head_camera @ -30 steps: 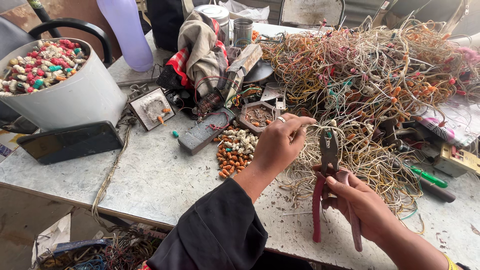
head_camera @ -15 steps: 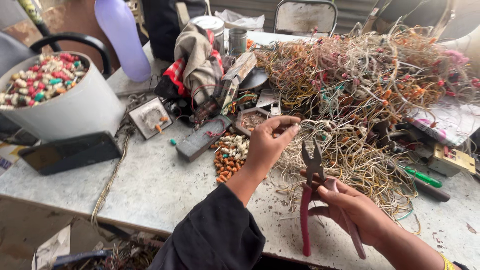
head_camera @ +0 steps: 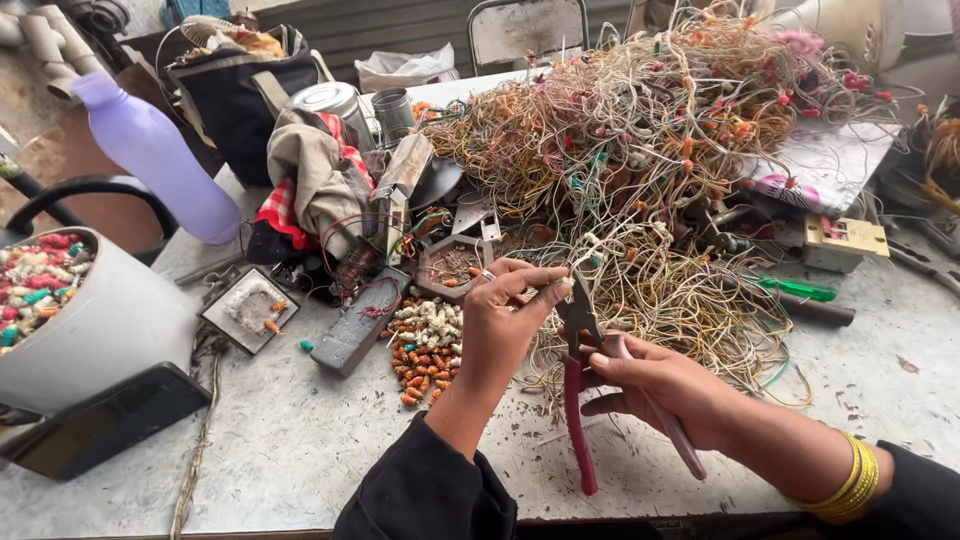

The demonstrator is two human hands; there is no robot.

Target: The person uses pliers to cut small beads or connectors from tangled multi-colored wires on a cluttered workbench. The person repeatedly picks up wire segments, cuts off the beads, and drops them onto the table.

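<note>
While my left hand [head_camera: 505, 320] pinches a thin pale wire [head_camera: 556, 287] taut, my right hand [head_camera: 668, 385] grips red-handled pliers [head_camera: 580, 390], jaws up to meet it.

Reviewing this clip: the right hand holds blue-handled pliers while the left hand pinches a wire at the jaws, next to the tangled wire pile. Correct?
Not quite. In the head view the pliers have red handles, not blue. The rest stands: the right hand holds them, and the left hand pinches a wire at the jaws beside the wire pile.
</note>
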